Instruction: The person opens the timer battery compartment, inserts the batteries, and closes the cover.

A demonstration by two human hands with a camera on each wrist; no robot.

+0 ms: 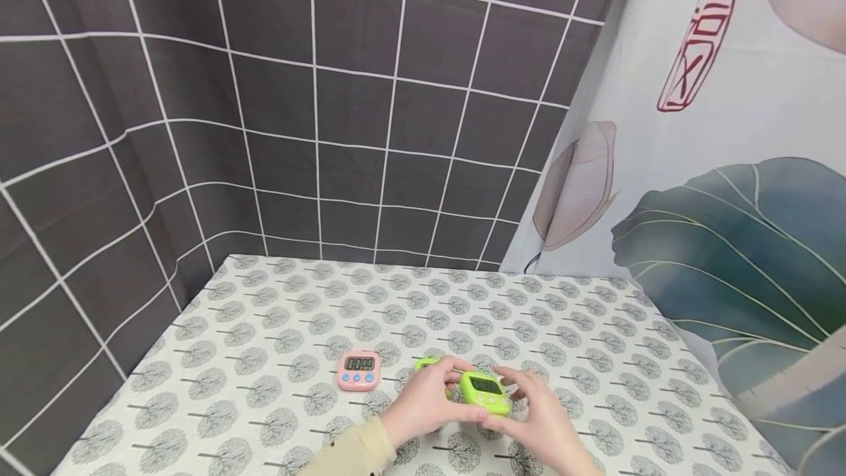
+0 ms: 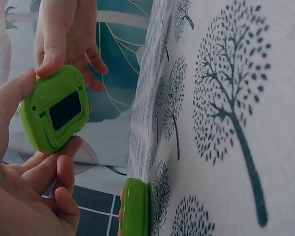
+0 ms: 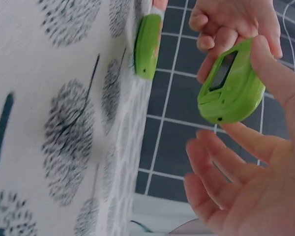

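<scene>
A lime-green digital timer (image 1: 486,397) is held above the table between both hands, its dark display facing up in the head view. My left hand (image 1: 426,397) pinches one side between thumb and fingers. The right hand (image 1: 540,421) pinches the other side, thumb at the near edge and index finger at the far one, other fingers spread. From below, the left wrist view shows the back of the timer (image 2: 59,105) with a dark rectangle. A second green timer (image 1: 426,363) lies on the table, partly hidden behind the left hand.
A pink timer (image 1: 359,371) with blue buttons lies to the left on the tree-print tablecloth (image 1: 277,344), its display reading zeros. A dark grid-patterned curtain (image 1: 357,116) hangs behind the table, and a white cloth with printed leaves (image 1: 740,241) hangs at the right.
</scene>
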